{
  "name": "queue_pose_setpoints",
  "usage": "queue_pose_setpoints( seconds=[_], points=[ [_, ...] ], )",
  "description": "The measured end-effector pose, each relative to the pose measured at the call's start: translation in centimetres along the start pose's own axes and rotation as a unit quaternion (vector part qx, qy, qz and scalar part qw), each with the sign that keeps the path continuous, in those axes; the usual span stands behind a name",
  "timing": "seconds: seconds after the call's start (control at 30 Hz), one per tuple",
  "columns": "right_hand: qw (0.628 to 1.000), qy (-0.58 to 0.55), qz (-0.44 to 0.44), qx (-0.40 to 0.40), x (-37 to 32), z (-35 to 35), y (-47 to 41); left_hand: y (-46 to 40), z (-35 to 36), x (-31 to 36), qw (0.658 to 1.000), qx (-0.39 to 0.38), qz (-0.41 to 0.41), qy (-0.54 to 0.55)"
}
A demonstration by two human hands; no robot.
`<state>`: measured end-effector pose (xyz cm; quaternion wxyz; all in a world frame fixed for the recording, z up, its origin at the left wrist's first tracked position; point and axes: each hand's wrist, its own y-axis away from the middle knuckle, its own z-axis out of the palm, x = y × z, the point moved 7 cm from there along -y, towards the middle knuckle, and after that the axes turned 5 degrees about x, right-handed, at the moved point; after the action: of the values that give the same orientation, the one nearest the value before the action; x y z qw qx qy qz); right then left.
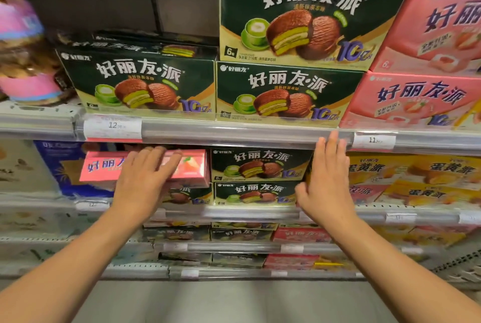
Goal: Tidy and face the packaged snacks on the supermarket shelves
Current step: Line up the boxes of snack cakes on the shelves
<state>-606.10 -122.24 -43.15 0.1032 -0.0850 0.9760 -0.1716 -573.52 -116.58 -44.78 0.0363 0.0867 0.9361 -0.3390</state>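
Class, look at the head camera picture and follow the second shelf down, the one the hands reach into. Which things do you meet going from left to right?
Blue box → pink box under the left hand → two stacked green boxes → right hand → yellow boxes.

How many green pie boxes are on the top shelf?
3 face front: one on the left, one in the middle, and one stacked on that. More lie flat behind the left one, so others may be hidden.
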Motion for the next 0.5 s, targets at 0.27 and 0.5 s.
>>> queue_pose_setpoints(
  seconds=[0.27, 0.5],
  points=[
    [0.960, -0.139, -0.218, -0.108, -11.2, 2.7, 5.0, 2.8, -3.9, 4.4, 0.991, -0.038, 0.073, 0.104],
    [0.952, -0.237, -0.130, -0.142, -8.3, 2.1, 7.4, 2.1, -3.9, 11.3, 0.969, -0.118, 0.140, 0.163]
  ],
)
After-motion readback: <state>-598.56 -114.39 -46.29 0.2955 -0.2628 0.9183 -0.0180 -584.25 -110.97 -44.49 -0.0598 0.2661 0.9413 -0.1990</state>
